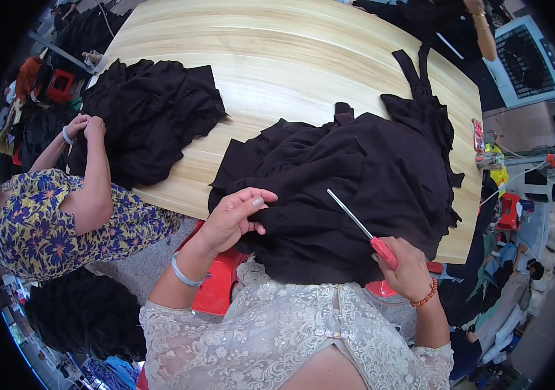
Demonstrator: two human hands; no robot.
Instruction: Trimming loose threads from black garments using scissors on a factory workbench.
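Observation:
A large pile of black garments (355,169) lies at the table's near edge, spilling toward my lap. My right hand (408,268) is closed around the red handle of a screwdriver (359,223). The tool's thin metal shaft points up and left over the black cloth. At the pile's near left side is my left hand (238,218), its fingers parted and loosely bent with nothing seen in them. Beside its fingertips runs a garment strip with small dark buttons (282,218). Whether the lower fingers touch the cloth, I cannot tell.
The pale wooden table (277,58) reaches away from me. On the left, a person in a floral dress (37,224) handles a second black pile (157,117). Another person's arm (483,32) shows at the far right. Red stools (215,286) stand beneath the near edge.

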